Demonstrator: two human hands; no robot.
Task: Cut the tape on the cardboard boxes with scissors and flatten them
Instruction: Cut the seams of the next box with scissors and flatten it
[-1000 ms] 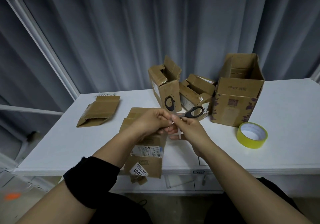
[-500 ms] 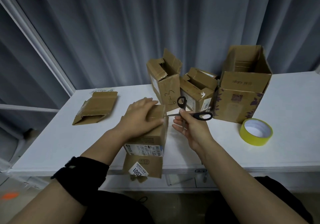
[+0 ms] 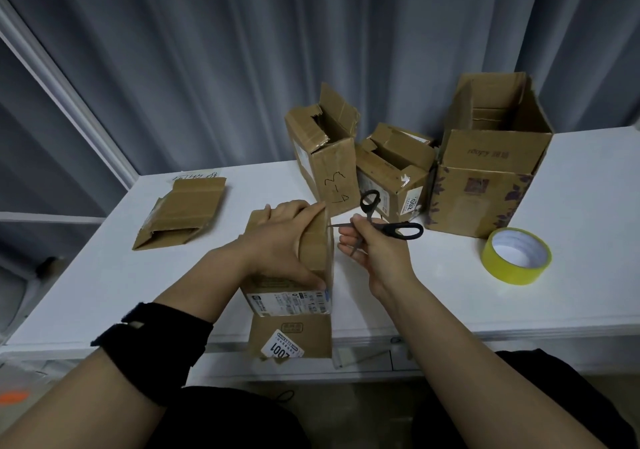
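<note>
A small cardboard box with a shipping label stands at the table's near edge, one flap with a "001" sticker hanging over the edge. My left hand grips its top, fingers over the far edge and thumb on the near face. My right hand holds black-handled scissors just right of the box. Their blades are spread wide, one tip pointing at the box's upper right corner.
A flattened box lies at the left on the white table. Behind stand a tall open box, a low open box and a large open box. A yellow tape roll lies at the right.
My hands were joined above the box a second ago. The left hand came down onto the box top and the right hand spread the scissors open beside it.
</note>
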